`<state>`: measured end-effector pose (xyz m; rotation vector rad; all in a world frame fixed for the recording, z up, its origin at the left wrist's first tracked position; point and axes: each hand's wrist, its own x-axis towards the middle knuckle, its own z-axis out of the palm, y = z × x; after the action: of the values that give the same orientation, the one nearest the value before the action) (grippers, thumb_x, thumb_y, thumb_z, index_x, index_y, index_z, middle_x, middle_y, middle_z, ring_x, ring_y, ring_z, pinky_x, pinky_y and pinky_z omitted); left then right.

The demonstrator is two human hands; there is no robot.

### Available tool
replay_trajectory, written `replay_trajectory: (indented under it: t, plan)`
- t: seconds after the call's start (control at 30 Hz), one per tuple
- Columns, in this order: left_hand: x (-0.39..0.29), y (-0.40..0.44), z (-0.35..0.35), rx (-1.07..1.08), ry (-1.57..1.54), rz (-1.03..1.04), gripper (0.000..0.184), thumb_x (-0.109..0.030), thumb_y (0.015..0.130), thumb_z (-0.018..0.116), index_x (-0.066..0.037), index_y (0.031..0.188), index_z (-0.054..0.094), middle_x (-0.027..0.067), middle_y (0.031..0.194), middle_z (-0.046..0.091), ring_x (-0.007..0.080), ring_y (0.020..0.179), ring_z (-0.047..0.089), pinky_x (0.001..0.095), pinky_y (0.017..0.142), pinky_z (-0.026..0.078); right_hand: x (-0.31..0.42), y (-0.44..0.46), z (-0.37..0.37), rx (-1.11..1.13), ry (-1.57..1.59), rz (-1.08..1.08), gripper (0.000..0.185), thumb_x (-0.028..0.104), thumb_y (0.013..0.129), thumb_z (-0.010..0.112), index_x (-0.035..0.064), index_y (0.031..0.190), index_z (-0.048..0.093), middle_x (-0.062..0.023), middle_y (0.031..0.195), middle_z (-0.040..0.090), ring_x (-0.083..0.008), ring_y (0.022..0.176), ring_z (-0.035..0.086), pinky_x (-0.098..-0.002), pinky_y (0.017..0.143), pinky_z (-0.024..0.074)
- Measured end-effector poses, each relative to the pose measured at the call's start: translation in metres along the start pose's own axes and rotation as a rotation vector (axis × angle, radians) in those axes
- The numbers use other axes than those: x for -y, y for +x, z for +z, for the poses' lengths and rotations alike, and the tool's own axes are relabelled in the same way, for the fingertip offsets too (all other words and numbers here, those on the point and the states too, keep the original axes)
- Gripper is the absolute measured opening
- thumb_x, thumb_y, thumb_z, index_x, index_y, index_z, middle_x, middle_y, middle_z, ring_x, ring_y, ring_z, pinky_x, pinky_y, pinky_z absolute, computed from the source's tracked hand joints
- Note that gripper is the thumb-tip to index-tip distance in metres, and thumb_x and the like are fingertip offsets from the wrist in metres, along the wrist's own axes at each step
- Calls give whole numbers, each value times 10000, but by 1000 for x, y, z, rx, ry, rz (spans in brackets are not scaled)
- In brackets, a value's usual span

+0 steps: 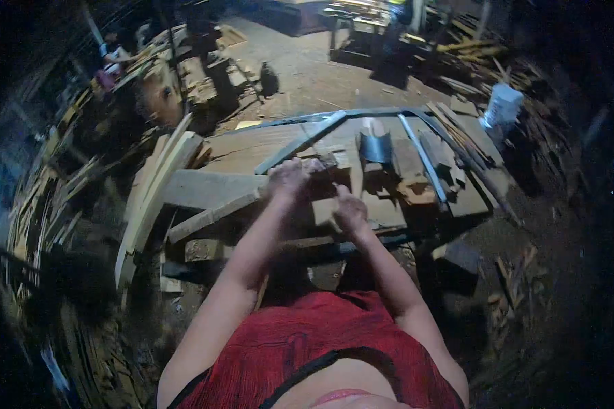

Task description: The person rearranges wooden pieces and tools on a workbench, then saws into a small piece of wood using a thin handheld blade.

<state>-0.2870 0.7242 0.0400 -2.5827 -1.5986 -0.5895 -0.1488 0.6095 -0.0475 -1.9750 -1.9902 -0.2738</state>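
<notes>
My left hand is closed over the upper end of a long wooden board, which slants across the near side of the workbench. Close by on the right, my right hand is curled into a fist. Whatever it grips is too dark and blurred to name. A pale wooden strip stands out just beyond the right fist. Past it is a shiny metal cylinder on the bench, with something light-coloured at its top. A grey bar lies diagonally beyond my left hand.
Long timber pieces lean at the bench's left end. A narrow bluish bar and thin sticks lie to the right. A white bucket stands beyond. Wood piles surround the floor; a person is at far left.
</notes>
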Motion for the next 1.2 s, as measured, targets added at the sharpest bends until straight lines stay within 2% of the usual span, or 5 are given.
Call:
replay_trajectory:
  t: [0.07,0.17,0.4,1.07,1.2]
  plan:
    - [4,-1,2,48,-25,60,508,-570,801,425,-105,783,629,129,757,632,247,683,638,382,584,492,13,-25,-32,-209,777,203,161,106,791,439,68,811,594,-147,909,567,-356,585,560,-455,585,447]
    - [-4,-1,-12,63,-102,-37,527,-581,781,447,-97,762,654,139,773,640,254,705,642,381,582,491,11,-61,-56,365,-213,20,157,130,822,425,54,865,555,-154,670,556,-345,565,551,-424,537,437]
    - [-10,-6,-30,36,-175,-80,532,-573,784,447,-84,787,657,160,786,637,299,768,631,428,709,459,23,-126,-78,34,447,412,108,135,807,453,71,879,503,-210,658,547,-387,623,556,-475,530,414]
    - [-8,-4,-29,86,-107,-57,520,-576,802,425,-93,838,614,143,806,631,285,783,623,406,702,471,-7,-13,-32,-171,-14,-52,179,147,829,445,52,954,531,-189,704,529,-364,643,566,-462,578,459]
    - [-10,-4,-29,115,-92,-98,531,-589,798,415,-99,845,613,124,814,633,267,790,625,399,709,475,0,58,-24,16,168,170,165,115,811,453,41,938,528,-177,693,516,-349,647,568,-444,584,463]
